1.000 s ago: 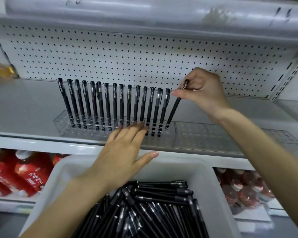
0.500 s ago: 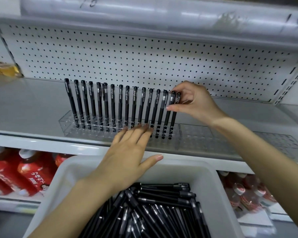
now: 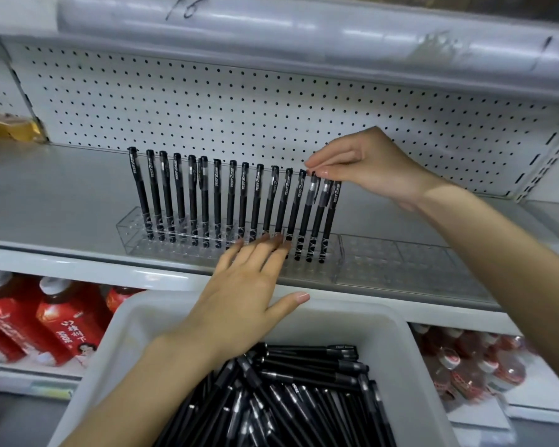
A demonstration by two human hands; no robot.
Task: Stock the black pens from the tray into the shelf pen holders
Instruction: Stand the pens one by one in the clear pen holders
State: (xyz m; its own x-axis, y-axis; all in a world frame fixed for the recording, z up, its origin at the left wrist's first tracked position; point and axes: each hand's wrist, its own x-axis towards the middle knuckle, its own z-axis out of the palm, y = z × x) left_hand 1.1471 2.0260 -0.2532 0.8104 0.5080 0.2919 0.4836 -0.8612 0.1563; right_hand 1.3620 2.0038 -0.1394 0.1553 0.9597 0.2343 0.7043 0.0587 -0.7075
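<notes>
A clear pen holder (image 3: pixel 133 235) stands on the grey shelf with a row of several black pens (image 3: pixel 231 195) upright in its back holes. My right hand (image 3: pixel 365 162) hovers over the right end of the row, thumb and forefinger pinching the cap of one standing pen (image 3: pixel 309 204); two more pens stand to its right. My left hand (image 3: pixel 249 291) lies flat, straight fingers resting on the holder's front edge. Below it, a white tray (image 3: pixel 400 337) holds a heap of loose black pens (image 3: pixel 288 401).
A second clear holder (image 3: pixel 400 262) with no pens sits to the right on the same shelf. A white pegboard (image 3: pixel 271 101) backs the shelf. Red drink bottles (image 3: pixel 55 321) fill the lower shelf at left, more bottles (image 3: pixel 475 366) at right. A yellow pack (image 3: pixel 10 130) lies far left.
The pen my right hand held tilted at the row's right end now stands upright in the holder. The hand has shifted a little left over the caps. My left hand has stayed put.
</notes>
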